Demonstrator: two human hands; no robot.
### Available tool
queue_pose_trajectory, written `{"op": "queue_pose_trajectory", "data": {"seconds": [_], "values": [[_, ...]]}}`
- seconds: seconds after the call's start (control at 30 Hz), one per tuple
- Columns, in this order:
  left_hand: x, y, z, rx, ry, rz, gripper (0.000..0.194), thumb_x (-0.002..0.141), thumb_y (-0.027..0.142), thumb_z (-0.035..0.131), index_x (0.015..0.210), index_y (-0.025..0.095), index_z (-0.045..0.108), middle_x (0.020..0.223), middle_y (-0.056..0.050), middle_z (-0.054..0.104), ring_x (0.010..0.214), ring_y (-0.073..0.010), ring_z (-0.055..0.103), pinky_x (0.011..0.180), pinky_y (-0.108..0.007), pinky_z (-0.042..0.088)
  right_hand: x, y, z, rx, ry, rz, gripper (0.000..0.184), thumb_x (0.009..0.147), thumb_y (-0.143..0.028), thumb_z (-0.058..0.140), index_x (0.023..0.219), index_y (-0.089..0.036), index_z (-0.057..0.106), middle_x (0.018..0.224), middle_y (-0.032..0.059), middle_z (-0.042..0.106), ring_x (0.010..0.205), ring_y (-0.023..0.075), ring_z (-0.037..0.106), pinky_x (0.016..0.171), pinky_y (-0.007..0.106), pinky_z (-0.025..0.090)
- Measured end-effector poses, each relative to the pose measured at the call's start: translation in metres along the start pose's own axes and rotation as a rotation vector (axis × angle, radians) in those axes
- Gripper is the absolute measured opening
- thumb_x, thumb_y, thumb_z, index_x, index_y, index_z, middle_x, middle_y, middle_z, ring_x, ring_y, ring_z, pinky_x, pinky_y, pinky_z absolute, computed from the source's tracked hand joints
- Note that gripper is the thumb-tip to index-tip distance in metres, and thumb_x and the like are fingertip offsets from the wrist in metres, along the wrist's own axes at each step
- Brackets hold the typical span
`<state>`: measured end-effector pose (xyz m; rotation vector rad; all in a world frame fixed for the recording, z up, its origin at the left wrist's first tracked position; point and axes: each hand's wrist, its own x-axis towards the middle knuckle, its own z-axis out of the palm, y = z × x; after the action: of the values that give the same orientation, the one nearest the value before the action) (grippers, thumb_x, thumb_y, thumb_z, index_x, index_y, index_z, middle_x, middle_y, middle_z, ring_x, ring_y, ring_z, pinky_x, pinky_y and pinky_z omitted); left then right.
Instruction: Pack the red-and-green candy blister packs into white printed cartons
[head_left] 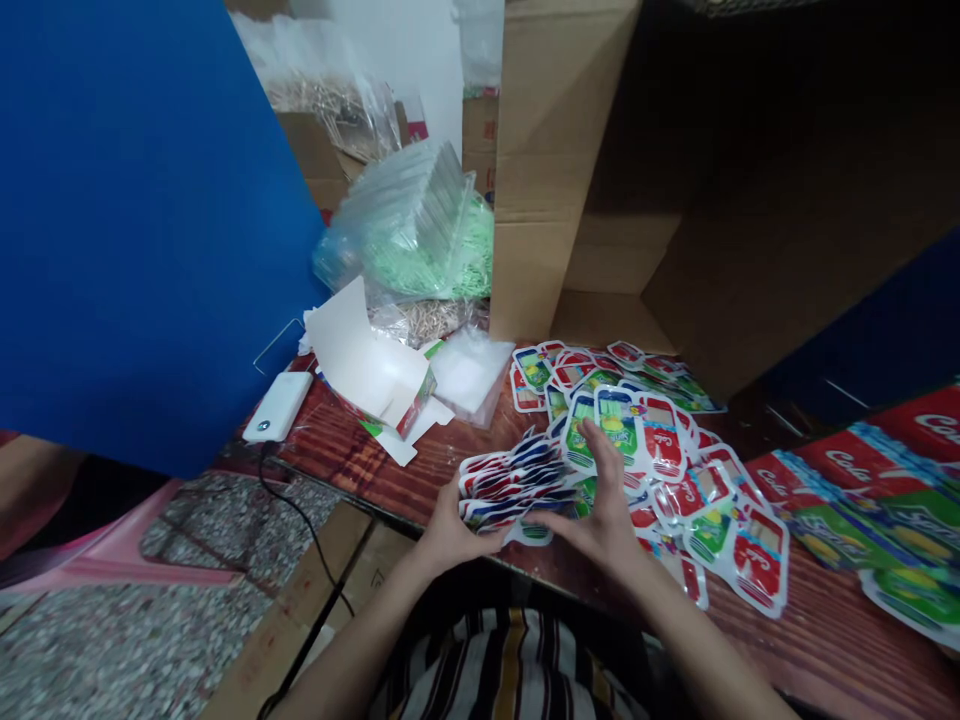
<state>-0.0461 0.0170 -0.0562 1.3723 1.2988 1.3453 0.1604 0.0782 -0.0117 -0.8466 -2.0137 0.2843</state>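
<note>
My left hand (452,530) is closed around the near end of a thick stack of small printed packets (514,482), red, white and blue at their edges. My right hand (604,515) cups the stack's other side, fingers curled against it and reaching up toward a green packet (616,425). A loose heap of similar red and green packets (697,470) spreads over the wooden table (360,455) just beyond and to the right of my hands.
An open white carton (367,370) and a clear bag (471,372) lie left of the heap. A white power bank (279,405) with a black cable sits at the table's left edge. Behind stand a blue board (135,220), a bag of green straws (420,235), and a cardboard box (675,180). Printed sheets (870,480) lie far right.
</note>
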Motion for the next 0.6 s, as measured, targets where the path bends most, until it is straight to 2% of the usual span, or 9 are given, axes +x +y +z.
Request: {"op": "queue_pose_trajectory", "data": {"seconds": [0.1, 0.2, 0.3, 0.37, 0.47, 0.6], "values": [[0.001, 0.007, -0.006, -0.012, -0.094, 0.057, 0.067, 0.061, 0.020, 0.077, 0.123, 0.020, 0.053, 0.114, -0.008, 0.066, 0.099, -0.0239, 0.065, 0.089, -0.040, 0.054, 0.016, 0.003, -0.009, 0.147, -0.233, 0.073, 0.128, 0.059, -0.050, 0.083, 0.152, -0.026, -0.002, 0.154, 0.0166, 0.019, 0.141, 0.0353, 0.023, 0.112, 0.057, 0.027], [0.001, 0.012, -0.011, -0.003, -0.153, 0.080, 0.067, 0.061, 0.018, 0.078, 0.123, 0.023, 0.053, 0.117, -0.008, 0.065, 0.103, -0.0249, 0.063, 0.092, -0.041, 0.052, 0.021, 0.004, -0.013, 0.188, -0.445, 0.062, 0.119, 0.064, -0.048, 0.081, 0.151, -0.028, 0.003, 0.149, 0.0136, 0.033, 0.138, 0.0312, 0.032, 0.112, 0.050, 0.031], [-0.001, 0.012, -0.012, -0.001, -0.117, 0.052, 0.068, 0.061, 0.018, 0.079, 0.123, 0.023, 0.051, 0.116, -0.008, 0.064, 0.103, -0.0238, 0.063, 0.093, -0.040, 0.051, 0.021, 0.003, -0.012, 0.179, -0.477, 0.067, 0.104, 0.068, -0.045, 0.078, 0.150, -0.028, 0.015, 0.140, 0.0119, 0.042, 0.131, 0.0294, 0.041, 0.107, 0.046, 0.037], [-0.003, 0.011, -0.010, -0.005, -0.093, 0.020, 0.072, 0.059, 0.021, 0.081, 0.124, 0.022, 0.050, 0.118, -0.009, 0.063, 0.106, -0.0246, 0.062, 0.094, -0.040, 0.050, 0.022, 0.001, -0.010, 0.178, -0.486, 0.073, 0.090, 0.072, -0.042, 0.076, 0.146, -0.028, 0.027, 0.135, 0.0108, 0.045, 0.126, 0.0278, 0.044, 0.104, 0.042, 0.040], [-0.004, 0.009, -0.007, 0.003, -0.045, -0.028, 0.072, 0.058, 0.025, 0.083, 0.122, 0.020, 0.052, 0.116, -0.009, 0.065, 0.104, -0.0255, 0.062, 0.092, -0.039, 0.051, 0.029, -0.004, -0.011, 0.176, -0.505, 0.066, 0.075, 0.076, -0.038, 0.073, 0.140, -0.026, 0.036, 0.126, 0.0100, 0.048, 0.118, 0.0245, 0.049, 0.100, 0.038, 0.043], [-0.002, 0.008, 0.000, 0.059, 0.032, -0.042, 0.061, 0.057, 0.026, 0.081, 0.113, 0.019, 0.058, 0.103, -0.007, 0.069, 0.093, -0.0242, 0.066, 0.085, -0.037, 0.055, 0.046, -0.016, -0.017, -0.003, -0.568, -0.001, 0.056, 0.070, -0.036, 0.077, 0.118, -0.020, 0.053, 0.111, 0.0095, 0.055, 0.104, 0.0252, 0.054, 0.091, 0.040, 0.047]]}}
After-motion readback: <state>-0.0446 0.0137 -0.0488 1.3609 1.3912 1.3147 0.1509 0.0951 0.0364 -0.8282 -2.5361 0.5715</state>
